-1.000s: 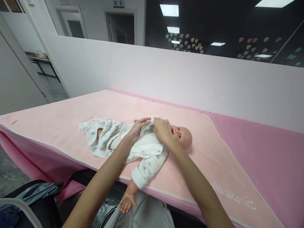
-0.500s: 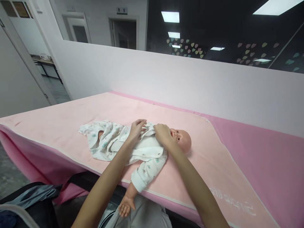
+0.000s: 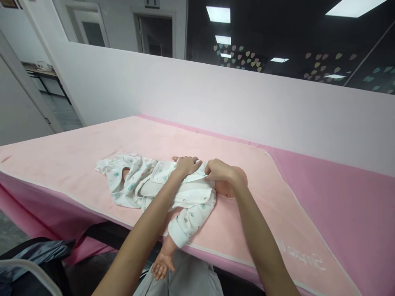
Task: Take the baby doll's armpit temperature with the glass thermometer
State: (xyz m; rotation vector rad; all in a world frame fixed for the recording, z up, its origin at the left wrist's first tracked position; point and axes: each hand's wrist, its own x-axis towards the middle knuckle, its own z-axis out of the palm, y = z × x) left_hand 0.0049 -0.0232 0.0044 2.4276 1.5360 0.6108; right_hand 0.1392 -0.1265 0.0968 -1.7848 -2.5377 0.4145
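Doll (image 3: 193, 186), one, bald-headed, which we listed as lying lengthwise on the pale pink cloth (image 3: 92, 144), near its front edge, head (image 3: 225, 189) toward the right and legs toward the left. Garment (image 3: 163, 170), one, white with small green and brown prints, which we recorded on the doll, its front unfastened and a plain white area showing along the middle. Sleeve (image 3: 194, 216), near side, its cuff lying at the table edge; below it we counted one doll hand (image 3: 163, 265), hanging past the edge in front of grey trousers (image 3: 191, 275). Left hand (image 3: 187, 165), which we found palm down on the garment over the doll's chest, fingers laid out across the fabric; whether it gripped any, we could not tell. Right hand (image 3: 219, 169), just beside the head, fingers drawn narrow and holding the garment's edge near the neck; hand and wrist hid most of the face from us. Further items we noted: deeper pink cover (image 3: 339, 185) beneath the paler one; white lettering (image 3: 305, 255) near the right forearm; white wall (image 3: 216, 96) behind; dark glass (image 3: 277, 24) above it, with heart shapes (image 3: 245, 53) in pastel colours.
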